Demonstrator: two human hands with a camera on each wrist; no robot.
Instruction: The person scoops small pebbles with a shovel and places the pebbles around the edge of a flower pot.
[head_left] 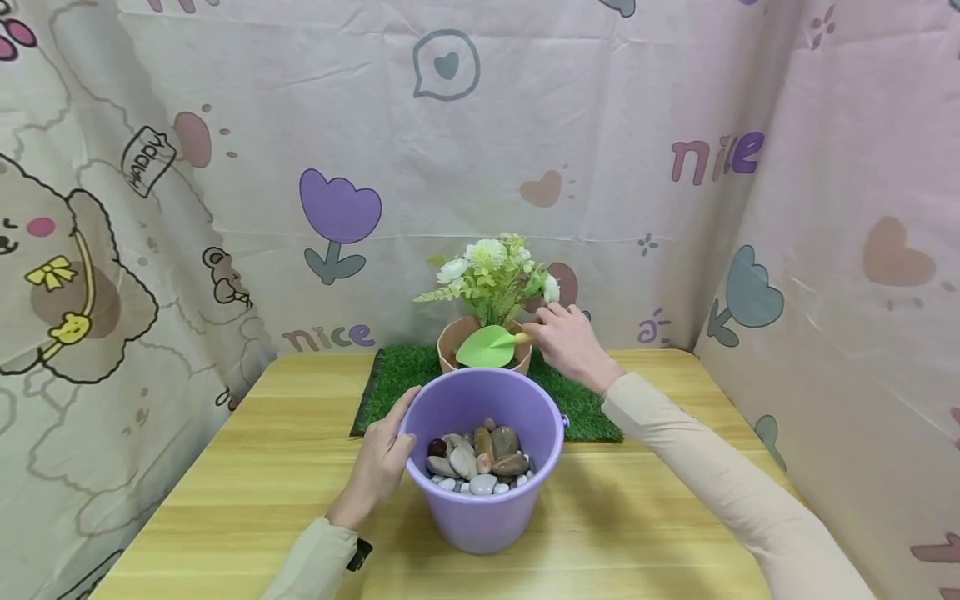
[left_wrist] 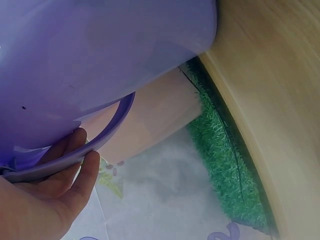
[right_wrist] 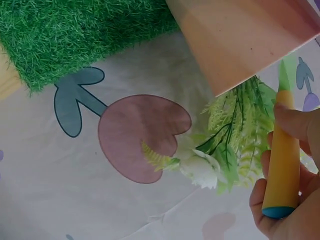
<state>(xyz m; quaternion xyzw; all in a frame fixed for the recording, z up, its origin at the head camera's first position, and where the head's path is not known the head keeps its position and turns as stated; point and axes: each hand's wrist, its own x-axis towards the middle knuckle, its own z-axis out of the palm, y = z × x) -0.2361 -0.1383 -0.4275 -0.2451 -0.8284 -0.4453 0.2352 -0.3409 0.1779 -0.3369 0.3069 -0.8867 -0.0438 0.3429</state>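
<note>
My left hand [head_left: 382, 457] grips the left rim of a purple bucket [head_left: 487, 521], thumb over the edge; in the left wrist view its fingers also curl about the purple handle [left_wrist: 117, 120]. Inside the bucket lie several brown and grey stones [head_left: 480, 450] over small white pebbles. My right hand [head_left: 567, 342] holds a toy trowel by its yellow grip [right_wrist: 284, 165], which ends in a blue cap. The trowel's green blade [head_left: 487, 347] is over the mouth of a peach flowerpot [head_left: 447, 343], just behind the bucket. White flowers with green leaves [head_left: 491, 271] stand in the pot.
Beneath the pot lies a green artificial grass mat [head_left: 386, 387] at the back of the wooden table [head_left: 247, 492]. A printed cloth [head_left: 480, 125] hangs behind and on both sides. The bucket stands in front of the mat.
</note>
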